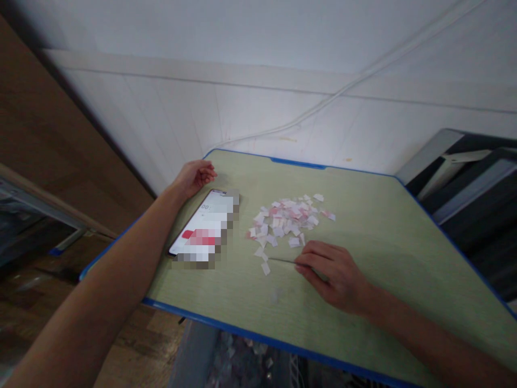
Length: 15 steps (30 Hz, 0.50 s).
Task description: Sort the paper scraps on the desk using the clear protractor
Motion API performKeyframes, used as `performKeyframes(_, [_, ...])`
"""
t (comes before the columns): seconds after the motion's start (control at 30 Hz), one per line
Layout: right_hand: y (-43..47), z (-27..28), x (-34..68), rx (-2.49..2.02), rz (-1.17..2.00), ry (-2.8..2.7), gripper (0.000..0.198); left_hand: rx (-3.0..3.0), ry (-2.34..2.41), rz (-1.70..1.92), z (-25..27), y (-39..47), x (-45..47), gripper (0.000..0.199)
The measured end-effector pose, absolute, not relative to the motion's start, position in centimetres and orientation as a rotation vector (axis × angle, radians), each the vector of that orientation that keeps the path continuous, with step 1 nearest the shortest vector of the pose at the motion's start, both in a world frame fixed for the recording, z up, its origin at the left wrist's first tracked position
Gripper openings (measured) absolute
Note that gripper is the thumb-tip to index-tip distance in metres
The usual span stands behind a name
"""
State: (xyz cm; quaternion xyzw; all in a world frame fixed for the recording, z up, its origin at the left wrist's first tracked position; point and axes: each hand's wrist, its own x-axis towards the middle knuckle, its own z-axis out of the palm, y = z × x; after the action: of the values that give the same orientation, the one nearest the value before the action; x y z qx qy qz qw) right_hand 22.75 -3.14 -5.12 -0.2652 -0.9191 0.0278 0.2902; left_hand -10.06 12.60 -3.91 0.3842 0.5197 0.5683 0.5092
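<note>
My right hand [333,275] pinches a slim metal tool that looks like tweezers [283,261]. The tip points left and lies by a few loose white paper scraps [265,268]; I cannot tell whether it grips one. Just beyond that hand is a loose pile of small torn white and pink paper pieces [283,218]. My left hand [198,177] rests at the table's far left edge, fingers curled in, with nothing visible in them. A phone [202,226] with a partly blurred timer screen lies between my left forearm and the pile.
The green tabletop [355,205] has a blue rim and stands against a white wall [258,102] with a cable [299,119] running along it. Dark folded panels [480,183] lean at the right. A wooden panel [68,118] stands left. Under the front edge sits a bin [191,350].
</note>
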Motion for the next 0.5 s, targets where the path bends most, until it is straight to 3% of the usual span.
performKeyframes(0.5, [-3.13, -5.05, 22.82, -0.660, 0.138, -2.467, 0.022, 0.938, 1.251, 1.356, -3.97, 12.67, -10.11, 0.015])
